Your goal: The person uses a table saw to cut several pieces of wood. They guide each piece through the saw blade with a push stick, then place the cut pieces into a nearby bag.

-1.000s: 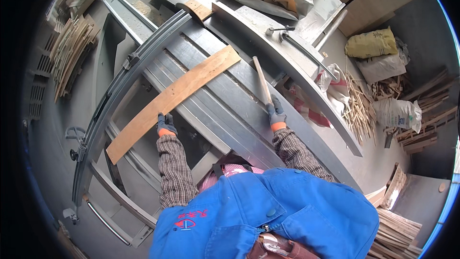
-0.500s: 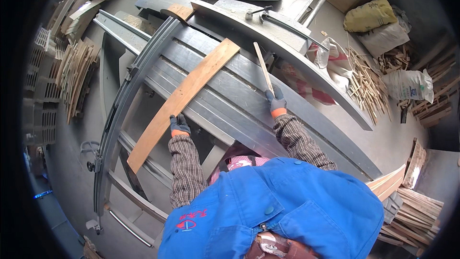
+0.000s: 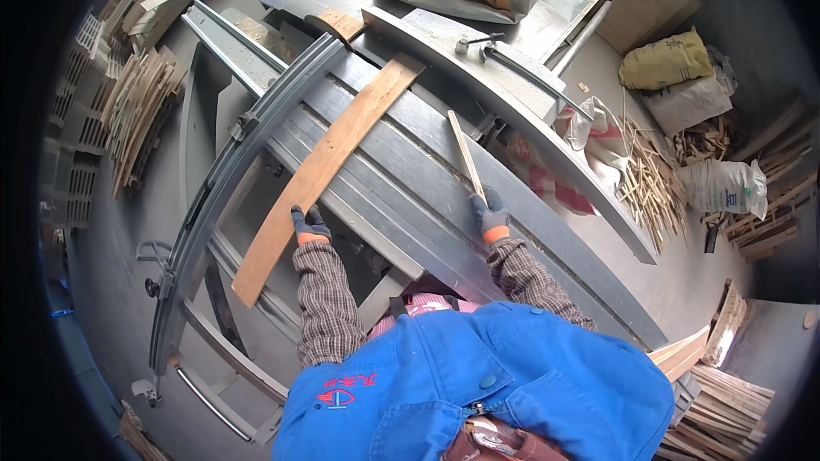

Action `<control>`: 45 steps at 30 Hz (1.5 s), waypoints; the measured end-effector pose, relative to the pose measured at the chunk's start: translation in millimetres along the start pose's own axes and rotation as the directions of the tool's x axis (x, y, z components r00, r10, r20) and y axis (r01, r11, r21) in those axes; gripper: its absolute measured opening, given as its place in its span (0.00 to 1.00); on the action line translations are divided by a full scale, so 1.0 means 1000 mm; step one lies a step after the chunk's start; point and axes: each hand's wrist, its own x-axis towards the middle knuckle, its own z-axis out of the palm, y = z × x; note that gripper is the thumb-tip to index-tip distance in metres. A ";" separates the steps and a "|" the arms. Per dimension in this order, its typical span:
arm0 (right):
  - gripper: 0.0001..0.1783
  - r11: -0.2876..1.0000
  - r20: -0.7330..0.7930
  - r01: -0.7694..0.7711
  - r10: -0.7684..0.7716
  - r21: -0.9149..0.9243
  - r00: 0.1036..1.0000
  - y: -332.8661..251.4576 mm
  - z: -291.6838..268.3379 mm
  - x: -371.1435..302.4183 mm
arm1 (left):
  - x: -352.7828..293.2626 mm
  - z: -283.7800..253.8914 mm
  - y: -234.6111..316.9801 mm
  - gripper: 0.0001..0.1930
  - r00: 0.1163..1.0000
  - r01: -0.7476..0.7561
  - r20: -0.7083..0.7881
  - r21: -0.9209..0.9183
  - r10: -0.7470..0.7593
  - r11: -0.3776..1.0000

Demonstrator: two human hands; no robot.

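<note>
Judged step: positioning a board (image 3: 331, 158) across a slotted metal table (image 3: 401, 172).
Lying aslant, overhanging the table's left edge; pinched at its right edge in the left hand (image 3: 311, 225), underside unseen. Clasping a thin strip (image 3: 466, 154) in the right hand (image 3: 490, 211), apart from the board. For the next move, likely support the overhang and keep the strip clear.

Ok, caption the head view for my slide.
A plank lies across a metal table, left hand on the plank, right hand holding a strip.
</note>
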 end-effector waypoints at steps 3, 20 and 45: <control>0.28 0.998 0.066 0.057 -0.055 -0.027 0.996 -0.005 0.022 0.010 | 0.008 0.009 0.003 0.18 0.981 0.178 0.106 -0.192 -0.160 0.965; 0.27 0.973 0.192 0.029 0.016 -0.228 0.981 -0.095 0.095 0.159 | 0.023 0.079 0.006 0.19 0.962 -0.272 0.122 0.403 0.243 0.874; 0.28 0.946 0.164 0.073 -0.021 -0.317 0.986 -0.094 0.142 0.208 | 0.066 0.120 0.008 0.18 0.896 -0.420 0.079 0.466 0.436 0.779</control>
